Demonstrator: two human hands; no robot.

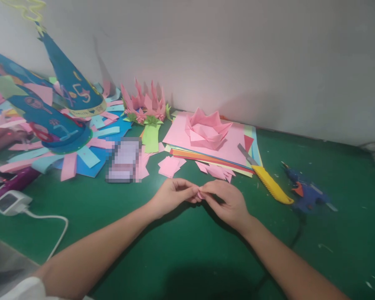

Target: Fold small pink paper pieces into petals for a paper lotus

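My left hand (pixel 176 196) and my right hand (pixel 223 200) meet at the middle of the green table. Their thumbs and fingers pinch one small piece of pink paper (pixel 201 195) between them. Most of that piece is hidden by the fingertips. Just beyond my hands lie loose pink paper pieces (pixel 170 166) and another small pile of pink pieces (pixel 217 170). Behind them, a folded pink paper flower (pixel 206 129) sits on a stack of coloured paper sheets (pixel 175 135).
A yellow utility knife (pixel 271 185) rests with its blade on the stack, beside a blue glue gun (pixel 311 191). Left of my hands are a phone (pixel 124 160), a pink paper crown (pixel 145 104), blue cone hats (pixel 70 75) and a white charger (pixel 12 203) with a cable.
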